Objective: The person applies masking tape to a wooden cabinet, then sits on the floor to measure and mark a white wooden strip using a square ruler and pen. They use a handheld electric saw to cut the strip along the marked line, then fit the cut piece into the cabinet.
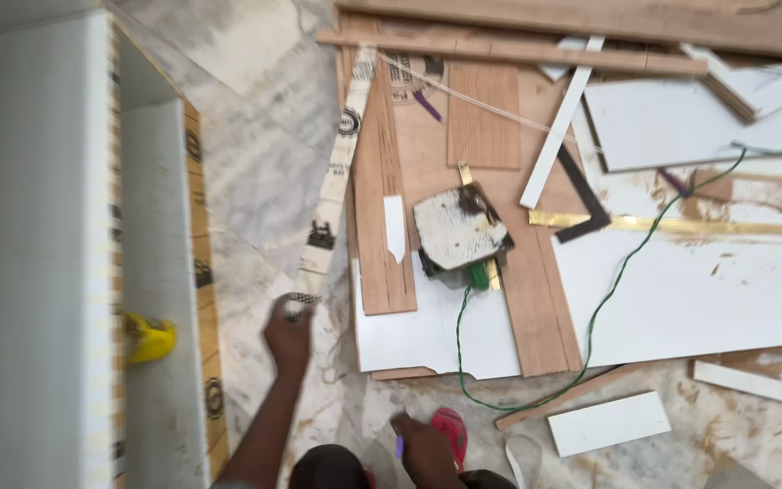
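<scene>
My left hand (pixel 289 328) is closed around the near end of a long, narrow pale strip with black printed round marks (pixel 335 172). The strip runs away from me across the grey marble floor (pixel 255 181), and its far end lies over the brown wooden battens (pixel 509 52) at the top of the view. My right hand (pixel 420 445) is low, near my body, with the fingers curled around a small purple object; the blur hides what it is.

On the left stands a white laminated cabinet panel (pixel 29 254). Its exposed plywood edge (pixel 201 272) carries dark round stamps at intervals. A yellow object (pixel 147 339) sits against the cabinet, just beside my left hand.

To the right of the strip lie reddish-brown plywood boards (pixel 382 208) and white laminate sheets (pixel 681 290), overlapping on the floor. A small power tool with a worn white square base plate (pixel 459 226) rests on them, and its green cable (pixel 608 290) trails over the sheets. A gold metal strip (pixel 681 225) lies across the white sheet. A red sandal (pixel 451 431) is just beside my right hand.
</scene>
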